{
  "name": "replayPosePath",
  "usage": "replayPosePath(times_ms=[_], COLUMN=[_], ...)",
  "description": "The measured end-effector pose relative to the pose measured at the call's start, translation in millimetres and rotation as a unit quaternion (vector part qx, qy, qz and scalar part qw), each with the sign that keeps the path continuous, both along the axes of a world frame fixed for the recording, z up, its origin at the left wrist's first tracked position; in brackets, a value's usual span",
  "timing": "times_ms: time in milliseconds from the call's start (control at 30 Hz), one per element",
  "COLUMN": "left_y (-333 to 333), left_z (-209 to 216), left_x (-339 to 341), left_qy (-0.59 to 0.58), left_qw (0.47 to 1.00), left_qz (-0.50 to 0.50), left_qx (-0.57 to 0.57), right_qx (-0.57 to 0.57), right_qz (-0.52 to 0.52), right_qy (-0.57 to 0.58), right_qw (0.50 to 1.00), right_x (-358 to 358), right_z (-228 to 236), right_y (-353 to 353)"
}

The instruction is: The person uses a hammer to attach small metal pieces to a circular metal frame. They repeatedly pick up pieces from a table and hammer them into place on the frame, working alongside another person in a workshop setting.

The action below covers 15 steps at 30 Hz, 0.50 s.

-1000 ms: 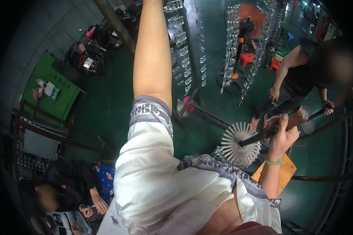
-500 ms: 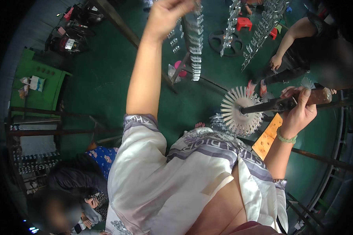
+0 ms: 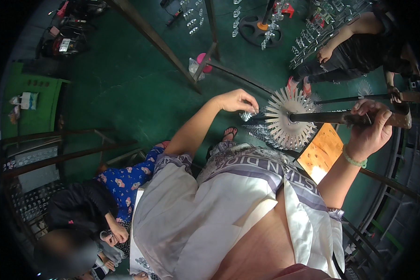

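The right hand [image 3: 371, 126] grips one dark rod [image 3: 340, 117] with one spiky disc [image 3: 289, 117]. The left hand [image 3: 238, 100] pinches small shiny pieces [image 3: 248, 115] just left of the disc.

Below me lies a green floor [image 3: 126, 79], crossed by dark metal bars [image 3: 154, 39]. At my lower left a seated person in blue patterned clothing [image 3: 130, 179] bends over. At upper right another person in black [image 3: 359, 51] stands beside hanging racks of small clear pieces [image 3: 312, 37]. An orange board [image 3: 319, 151] lies near my feet; a green table [image 3: 30, 100] stands far left.
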<state>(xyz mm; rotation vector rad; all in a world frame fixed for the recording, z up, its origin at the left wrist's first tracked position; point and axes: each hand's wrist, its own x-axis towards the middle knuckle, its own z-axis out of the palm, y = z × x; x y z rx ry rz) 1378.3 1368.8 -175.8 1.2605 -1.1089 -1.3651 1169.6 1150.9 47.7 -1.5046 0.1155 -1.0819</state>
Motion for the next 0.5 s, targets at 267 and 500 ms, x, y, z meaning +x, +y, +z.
replayPosePath(times_ms=[267, 500], left_y=[-11.2, -19.8], left_z=[-33.6, -45.2], left_x=[-20.1, -21.2], left_qy=[0.015, -0.001], left_qw=[0.998, 0.997], left_qz=[-0.059, -0.081], left_qx=[0.034, 0.005], right_qx=[-0.012, -0.012], right_qz=[0.051, 0.078], right_qy=[0.001, -0.002], right_qw=[0.999, 0.997], right_x=[-6.2, -8.6], right_z=[2.5, 2.3], right_y=[-4.7, -5.7])
